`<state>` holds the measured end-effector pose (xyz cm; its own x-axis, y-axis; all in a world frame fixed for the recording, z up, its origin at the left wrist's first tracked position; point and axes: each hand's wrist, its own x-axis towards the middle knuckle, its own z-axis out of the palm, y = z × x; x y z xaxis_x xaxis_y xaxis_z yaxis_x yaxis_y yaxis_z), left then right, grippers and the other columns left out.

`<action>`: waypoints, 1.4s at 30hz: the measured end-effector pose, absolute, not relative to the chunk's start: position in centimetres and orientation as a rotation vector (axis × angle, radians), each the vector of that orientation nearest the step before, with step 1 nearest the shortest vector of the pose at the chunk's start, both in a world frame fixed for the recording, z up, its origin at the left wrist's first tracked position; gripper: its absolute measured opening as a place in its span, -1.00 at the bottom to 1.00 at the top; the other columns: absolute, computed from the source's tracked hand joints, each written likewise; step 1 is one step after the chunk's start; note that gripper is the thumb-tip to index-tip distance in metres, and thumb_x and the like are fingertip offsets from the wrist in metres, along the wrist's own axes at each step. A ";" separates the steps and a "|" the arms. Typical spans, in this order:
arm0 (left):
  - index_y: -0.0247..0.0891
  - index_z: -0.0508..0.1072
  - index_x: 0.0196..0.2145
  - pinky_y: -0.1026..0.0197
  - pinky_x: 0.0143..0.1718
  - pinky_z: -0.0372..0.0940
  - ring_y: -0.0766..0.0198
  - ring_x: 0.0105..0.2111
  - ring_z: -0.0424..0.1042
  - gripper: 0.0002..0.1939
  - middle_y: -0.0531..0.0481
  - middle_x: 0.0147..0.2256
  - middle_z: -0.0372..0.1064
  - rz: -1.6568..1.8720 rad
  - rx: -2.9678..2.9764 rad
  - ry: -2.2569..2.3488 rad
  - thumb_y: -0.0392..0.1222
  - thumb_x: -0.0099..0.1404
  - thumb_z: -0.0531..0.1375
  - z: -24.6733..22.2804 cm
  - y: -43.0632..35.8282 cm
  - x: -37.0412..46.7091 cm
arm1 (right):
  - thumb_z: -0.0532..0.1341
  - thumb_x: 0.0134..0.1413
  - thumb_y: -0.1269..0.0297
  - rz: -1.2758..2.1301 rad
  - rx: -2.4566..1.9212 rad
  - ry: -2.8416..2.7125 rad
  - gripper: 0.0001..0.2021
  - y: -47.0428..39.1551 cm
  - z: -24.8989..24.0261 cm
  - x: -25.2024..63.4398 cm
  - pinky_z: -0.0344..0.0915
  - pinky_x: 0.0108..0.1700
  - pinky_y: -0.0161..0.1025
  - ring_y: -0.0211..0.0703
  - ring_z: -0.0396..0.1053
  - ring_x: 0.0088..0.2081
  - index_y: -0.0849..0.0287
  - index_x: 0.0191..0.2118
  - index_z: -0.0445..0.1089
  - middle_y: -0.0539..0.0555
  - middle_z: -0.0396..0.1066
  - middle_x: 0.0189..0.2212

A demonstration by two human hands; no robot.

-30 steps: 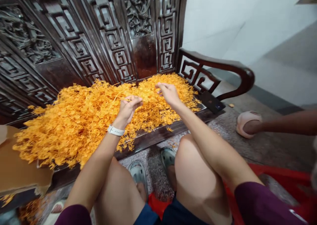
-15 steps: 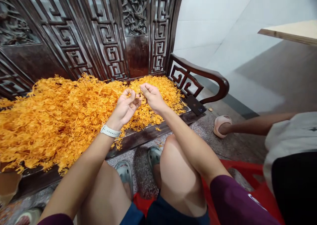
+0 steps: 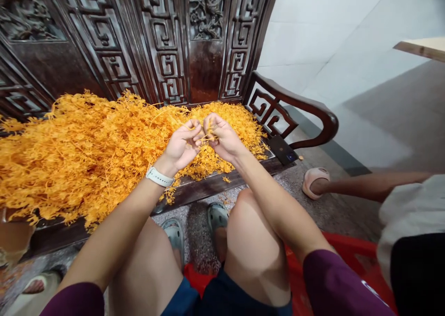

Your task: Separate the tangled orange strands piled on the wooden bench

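Observation:
A large heap of orange plastic sprigs (image 3: 100,154) covers the seat of a dark carved wooden bench. Above its right part my two hands are close together. My left hand (image 3: 184,144), with a pale watch band on the wrist, pinches a thin orange stem between thumb and fingers. My right hand (image 3: 222,137) has its fingers curled round a small orange sprig (image 3: 209,133) that shows between the two hands. Whether both hands hold the same piece is too small to tell.
The bench's curved armrest (image 3: 299,104) is at the right, with a dark phone (image 3: 282,149) at the seat's corner. Another person's leg and pink shoe (image 3: 315,182) are further right. A cardboard box (image 3: 15,239) is at lower left, red plastic stools below.
The view has shifted, so the bench sits a little further right. My right hand has turned and its fingers curl more around the orange sprig, close to my left hand.

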<state>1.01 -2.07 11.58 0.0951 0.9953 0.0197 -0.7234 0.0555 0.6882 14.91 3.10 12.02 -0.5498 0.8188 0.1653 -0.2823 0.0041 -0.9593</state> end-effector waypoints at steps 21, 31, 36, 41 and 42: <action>-0.26 0.46 -0.53 0.21 -0.43 0.02 0.37 -0.50 0.10 -0.68 0.10 -0.54 0.22 1.405 1.626 0.961 -0.19 0.19 0.51 11.5 -1.7 -0.9 | 0.35 0.24 -0.29 1.360 -0.532 -1.783 -0.47 3.4 12.5 15.4 0.07 -0.41 -0.29 -0.25 0.08 -0.41 0.10 -0.37 0.31 -0.03 0.20 -0.44; -0.24 0.50 -0.55 0.21 -0.52 -0.04 0.39 -0.56 0.07 -0.47 0.09 -0.58 0.17 1.317 1.655 0.705 0.24 0.17 0.53 11.4 -1.7 -2.4 | 0.51 0.14 0.03 1.931 -0.230 -1.477 -0.55 2.6 12.8 15.0 -0.15 -0.62 -0.45 -0.48 -0.23 -0.58 0.12 -0.37 0.24 -0.17 0.13 -0.55; -0.23 0.50 -0.53 0.19 -0.46 0.14 0.33 -0.52 0.22 -0.46 0.05 -0.56 0.27 1.263 1.429 0.592 0.29 0.18 0.51 10.9 -2.4 -1.7 | 0.44 0.25 0.17 1.940 -0.171 -1.321 -0.57 2.1 14.2 16.1 -0.08 -0.62 -0.49 -0.42 -0.23 -0.60 0.08 -0.38 0.14 -0.22 -0.12 -0.63; -0.25 0.55 -0.46 0.30 -0.43 0.24 0.43 -0.51 0.28 -0.60 0.07 -0.50 0.37 1.271 1.231 0.632 0.08 0.24 0.55 10.5 -2.7 0.7 | 0.31 0.38 -0.12 1.664 -0.445 -1.223 -0.62 4.4 14.5 17.7 0.11 -0.54 -0.42 -0.34 -0.05 -0.57 0.06 -0.27 0.28 -0.15 0.00 -0.58; -0.25 0.55 -0.44 0.33 -0.42 0.27 0.45 -0.51 0.31 -0.64 0.08 -0.47 0.39 1.294 1.168 0.652 0.01 0.27 0.54 10.5 -2.6 1.0 | 0.26 0.38 -0.20 1.588 -0.529 -1.199 -0.59 5.5 13.8 18.0 0.16 -0.50 -0.40 -0.33 0.03 -0.54 0.06 -0.22 0.32 -0.13 0.09 -0.54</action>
<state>1.01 -2.57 10.48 0.2201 0.9491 0.2254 -0.3831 -0.1284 0.9147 17.98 5.53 13.76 -0.3716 0.9012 0.2233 -0.4613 0.0295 -0.8867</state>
